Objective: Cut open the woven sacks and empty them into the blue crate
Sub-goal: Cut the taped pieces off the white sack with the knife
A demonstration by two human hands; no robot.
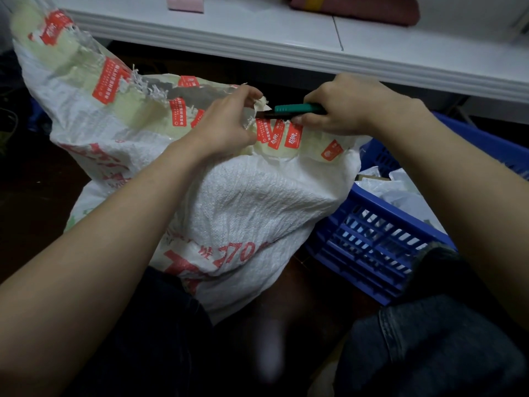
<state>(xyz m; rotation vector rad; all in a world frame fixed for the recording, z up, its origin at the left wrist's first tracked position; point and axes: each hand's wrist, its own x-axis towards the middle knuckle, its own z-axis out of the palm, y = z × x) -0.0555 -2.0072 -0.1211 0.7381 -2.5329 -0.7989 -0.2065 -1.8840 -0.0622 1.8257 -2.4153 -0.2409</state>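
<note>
Gripping one green knife [297, 108] in right hand [346, 106], left hand [226, 124] pinching one sack [243, 202], one blue crate [380, 242]

— How is the sack seen?
— A white woven sack [243, 202] with red print is propped upright. Its taped top is slit and frayed, and a green knife [297, 108] is set against it.
— And the crate?
— A blue slatted crate [372, 253] is placed just beside it, on the right.

White counter [257, 27] runs across the back, with a moulded front edge and one seam [337, 32] in the top. Pink item [185, 2] and folded maroon cloth [357, 8] sit on it. Dark floor [34, 190]; dim underneath.
</note>
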